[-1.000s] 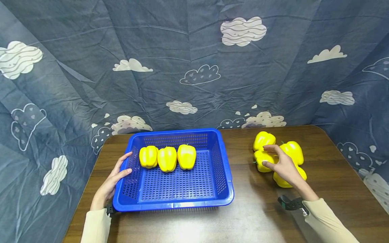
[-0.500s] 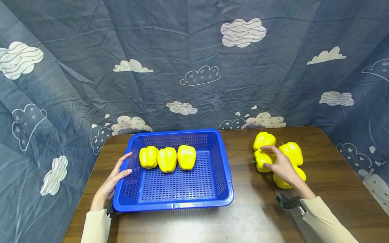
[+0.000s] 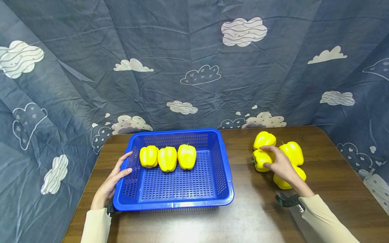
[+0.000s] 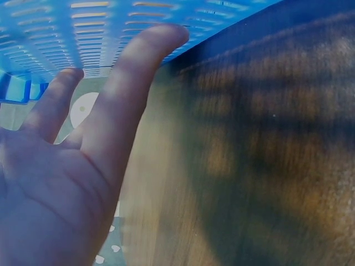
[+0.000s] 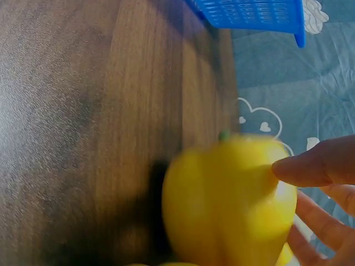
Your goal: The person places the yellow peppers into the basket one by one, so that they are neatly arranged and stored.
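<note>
A blue perforated plastic basket [image 3: 229,162] stands on the table with three yellow bell peppers lying in a row inside, the middle pepper [image 3: 167,158] among them. At its left side my left hand [image 3: 110,182] rests with straight, spread fingers against the wall; the left wrist view shows the fingers [image 4: 130,83] along the slotted side. Over on the right, my right hand [image 3: 282,165] grips a yellow bell pepper [image 3: 260,160] between thumb and fingers, its green stem pointing left. In the right wrist view this pepper [image 5: 222,205] is blurred, and a digit presses its surface.
Around the right hand lie more yellow bell peppers: one behind [image 3: 263,139], one to the right [image 3: 293,152] and one partly under the hand [image 3: 282,182]. The brown wooden table [image 3: 243,216] ends at a blue cloud-patterned cloth [image 3: 200,44].
The right hand has moved slightly left and its fingers have closed around the pepper, which has barely shifted. The left hand and basket have not moved.
</note>
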`<action>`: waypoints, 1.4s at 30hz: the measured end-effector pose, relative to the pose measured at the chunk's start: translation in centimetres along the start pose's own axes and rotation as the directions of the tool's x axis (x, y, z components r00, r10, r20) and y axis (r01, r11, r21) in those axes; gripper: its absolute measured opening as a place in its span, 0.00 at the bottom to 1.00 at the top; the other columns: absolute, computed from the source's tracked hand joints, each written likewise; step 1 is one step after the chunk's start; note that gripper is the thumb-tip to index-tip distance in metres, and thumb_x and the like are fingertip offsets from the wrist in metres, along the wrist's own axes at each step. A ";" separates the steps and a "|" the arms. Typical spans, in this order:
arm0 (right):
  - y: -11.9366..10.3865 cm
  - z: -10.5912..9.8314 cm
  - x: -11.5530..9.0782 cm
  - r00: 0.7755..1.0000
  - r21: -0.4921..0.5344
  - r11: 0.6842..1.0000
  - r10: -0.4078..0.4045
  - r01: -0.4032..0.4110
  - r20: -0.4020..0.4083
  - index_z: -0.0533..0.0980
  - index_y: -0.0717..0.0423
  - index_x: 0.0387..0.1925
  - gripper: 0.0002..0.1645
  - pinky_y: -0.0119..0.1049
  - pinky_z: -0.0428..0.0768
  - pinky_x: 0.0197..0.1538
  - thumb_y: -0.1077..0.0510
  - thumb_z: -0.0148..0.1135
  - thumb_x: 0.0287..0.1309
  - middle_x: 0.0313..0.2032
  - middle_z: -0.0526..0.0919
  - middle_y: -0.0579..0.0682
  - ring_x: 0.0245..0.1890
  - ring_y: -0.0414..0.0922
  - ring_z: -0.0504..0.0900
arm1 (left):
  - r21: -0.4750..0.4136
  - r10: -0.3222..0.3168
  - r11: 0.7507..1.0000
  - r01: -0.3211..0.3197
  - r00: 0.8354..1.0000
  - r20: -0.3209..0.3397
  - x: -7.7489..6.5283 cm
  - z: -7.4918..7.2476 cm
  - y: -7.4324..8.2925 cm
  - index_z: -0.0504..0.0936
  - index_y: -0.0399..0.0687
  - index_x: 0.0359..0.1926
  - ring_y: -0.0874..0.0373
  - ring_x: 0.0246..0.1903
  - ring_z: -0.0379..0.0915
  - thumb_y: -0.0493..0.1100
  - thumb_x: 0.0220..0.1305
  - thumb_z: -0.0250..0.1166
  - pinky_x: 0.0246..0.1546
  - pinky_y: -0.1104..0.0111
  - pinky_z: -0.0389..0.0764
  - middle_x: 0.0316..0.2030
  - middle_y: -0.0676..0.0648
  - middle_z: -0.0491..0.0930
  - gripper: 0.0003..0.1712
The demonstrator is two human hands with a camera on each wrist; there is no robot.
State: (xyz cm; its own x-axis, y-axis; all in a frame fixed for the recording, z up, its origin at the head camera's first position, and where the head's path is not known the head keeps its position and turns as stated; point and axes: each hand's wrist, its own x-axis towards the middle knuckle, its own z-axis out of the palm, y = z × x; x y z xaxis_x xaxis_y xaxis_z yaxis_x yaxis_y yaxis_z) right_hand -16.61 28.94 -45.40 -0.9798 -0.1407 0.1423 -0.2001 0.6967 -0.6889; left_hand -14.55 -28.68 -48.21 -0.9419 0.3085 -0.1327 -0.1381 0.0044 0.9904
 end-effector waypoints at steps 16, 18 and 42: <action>-0.7 1.3 0.2 0.999 -0.066 0.997 0.037 -0.035 0.029 0.69 0.66 0.58 0.36 0.60 0.59 0.55 0.62 0.73 0.46 0.56 0.68 0.72 0.54 0.67 0.64 | -0.015 0.015 1.000 -0.014 1.000 0.011 -0.1 -0.1 -0.1 0.48 0.64 0.72 0.39 0.57 0.61 0.40 0.72 0.47 0.47 0.48 0.74 0.69 0.33 0.41 0.33; -0.8 1.5 0.2 0.998 -0.068 0.997 0.049 -0.047 0.031 0.69 0.65 0.58 0.37 0.61 0.60 0.56 0.59 0.73 0.47 0.56 0.67 0.71 0.55 0.66 0.64 | -0.023 0.015 1.000 -0.014 1.000 0.015 -0.1 -0.1 -0.1 0.48 0.64 0.72 0.40 0.56 0.62 0.39 0.72 0.46 0.47 0.48 0.74 0.68 0.33 0.41 0.33; -1.2 2.3 -0.4 0.989 -0.029 0.998 -0.053 0.058 0.140 0.63 0.57 0.66 0.45 0.67 0.62 0.55 0.53 0.73 0.48 0.62 0.58 0.69 0.59 0.67 0.61 | -0.050 0.017 0.999 -0.016 0.999 0.031 0.0 -0.1 0.0 0.48 0.66 0.72 0.42 0.54 0.65 0.39 0.72 0.46 0.46 0.48 0.75 0.68 0.32 0.41 0.33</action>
State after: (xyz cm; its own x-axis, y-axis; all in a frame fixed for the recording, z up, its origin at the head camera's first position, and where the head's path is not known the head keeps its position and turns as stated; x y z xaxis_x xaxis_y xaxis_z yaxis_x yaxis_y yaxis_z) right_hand -16.02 26.55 -46.28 -0.9584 -0.2748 0.0775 -0.2562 0.7076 -0.6585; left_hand -14.54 -28.78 -48.22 -0.9341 0.3383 -0.1143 -0.1384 -0.0481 0.9892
